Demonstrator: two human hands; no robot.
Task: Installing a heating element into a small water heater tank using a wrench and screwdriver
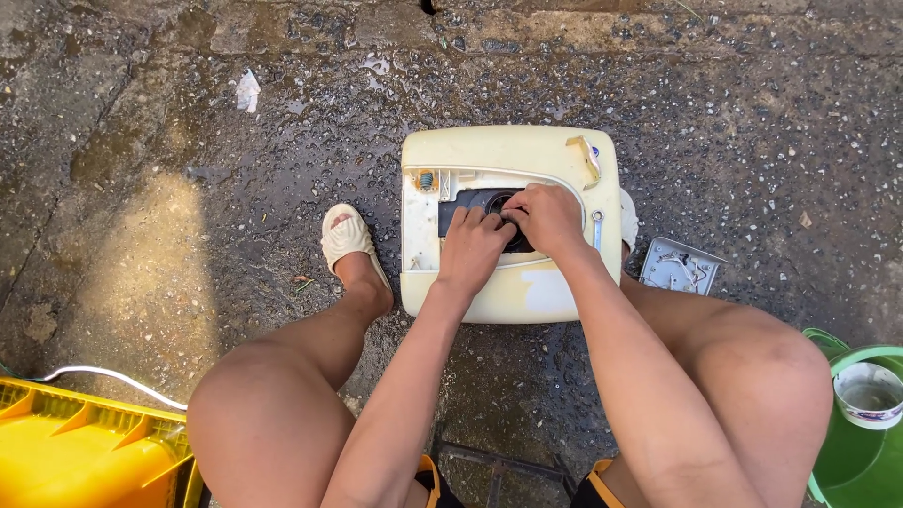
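Head view | left hand (473, 246) and right hand (546, 216) pressed together on round black rubber part (520, 241) in the opening of cream rounded plastic appliance casing (513, 221); fingers (468, 218) curled on the part, grip cannot be told | casing smooth, scuffed | lay on wet, gritty concrete ground (188, 188), outdoors, between the person's feet.

Wet concrete ground (169, 188), dark, with small stones. Yellow plastic crate (85, 452) at near-left of ground; white cable (113, 378) just above crate. Green bucket (861, 442) far right of crate, white tape roll (870, 390) inside it. Grey metal plate (679, 266) up-left of bucket. White paper scrap (247, 91) well above crate. Beige sandal (348, 240) up-right of crate.
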